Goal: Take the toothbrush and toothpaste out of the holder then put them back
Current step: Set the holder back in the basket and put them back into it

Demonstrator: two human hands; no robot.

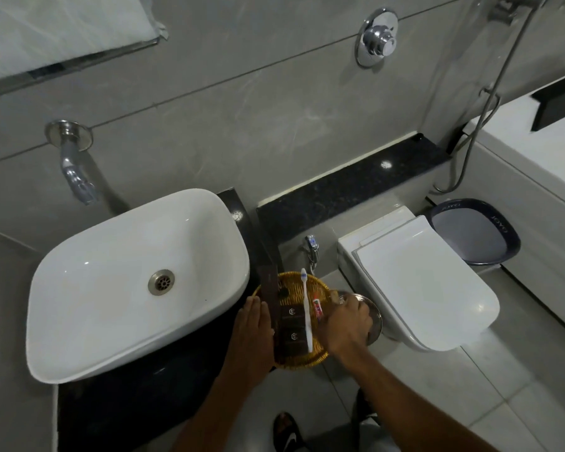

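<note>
Your left hand point(253, 331) lies flat and released, fingers straight, against the left rim of the woven tray point(310, 360) on the dark tabletop point(163, 380) beside the sink point(118, 256). The toothbrush point(306, 308) lies lengthwise in the tray, bristles at the far end. Your right hand point(348, 324) covers the red toothpaste point(317, 308); whether it grips it, you cannot tell.

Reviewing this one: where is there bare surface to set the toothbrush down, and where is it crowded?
Free: the long dark granite ledge behind the white toilet, and the black counter in front of the white basin. Crowded: the round woven tray, filled with the white toothbrush, red toothpaste tube, brown boxes, flanked by both hands.
</note>
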